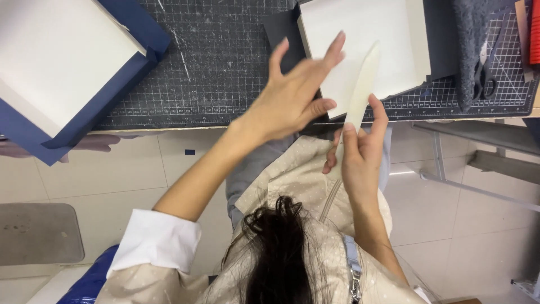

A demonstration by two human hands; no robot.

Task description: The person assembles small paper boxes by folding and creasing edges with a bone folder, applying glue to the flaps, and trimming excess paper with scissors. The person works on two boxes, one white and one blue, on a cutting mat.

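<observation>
We see our left hand (292,95) spread open, fingers on the cream sheet of folded paper (360,45) lying on the dark gridded cutting mat (219,62); our right hand (360,152) pinches a pale, flat bone folder (363,84), its tip over that sheet; black scissors (485,76) lie well apart.

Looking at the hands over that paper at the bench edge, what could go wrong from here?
1. The white paper sheet lies close to the edge of the dark gridded cutting mat, so a push might slide it off.
2. The right hand pinches the cream flat folding tool only at its end; it could slip.
3. The left hand is blurred, hinting at quick movement that may crease the sheet.
</observation>
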